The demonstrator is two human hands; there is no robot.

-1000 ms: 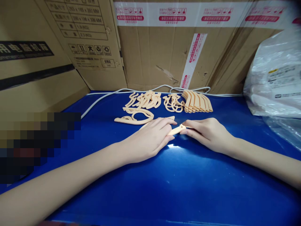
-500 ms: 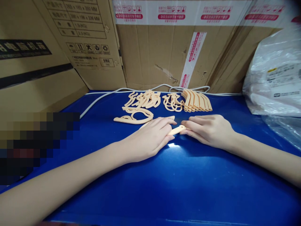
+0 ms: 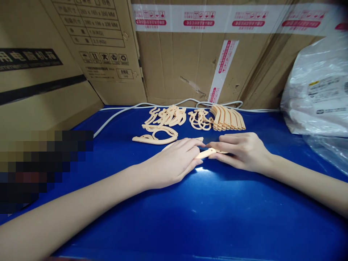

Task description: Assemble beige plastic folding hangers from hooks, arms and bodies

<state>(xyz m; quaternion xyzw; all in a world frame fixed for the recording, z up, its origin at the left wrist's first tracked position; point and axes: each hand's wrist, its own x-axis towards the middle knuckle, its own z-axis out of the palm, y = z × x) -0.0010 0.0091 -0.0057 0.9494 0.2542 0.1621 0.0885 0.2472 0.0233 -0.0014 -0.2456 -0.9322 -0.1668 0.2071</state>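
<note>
My left hand [image 3: 175, 161] is closed around a cream plastic hanger arm [image 3: 205, 153]. The arm's rounded end, with a small hole in it, sticks out toward the right. At that end the fingers of my right hand [image 3: 241, 149] pinch a second slim cream piece [image 3: 222, 152], which meets the hanger arm; most of it is hidden by the fingers. Behind my left hand, another cream strip [image 3: 200, 139] shows partly. Just beyond lie folded cream hangers [image 3: 156, 136], flat on the table.
At the back of the blue table [image 3: 201, 217] lie loose curved parts [image 3: 168, 115], cream hooks [image 3: 201, 119] and stacked hanger arms [image 3: 228, 117]. A white cable [image 3: 119, 112] runs behind them. Cardboard boxes [image 3: 176, 65] wall the back and left; a plastic-wrapped package [image 3: 318, 83] sits at right.
The fingers of my right hand have shifted slightly, uncovering more of the slim piece at the joint. My left hand keeps its hold on the hanger arm. The view has tilted slightly.
</note>
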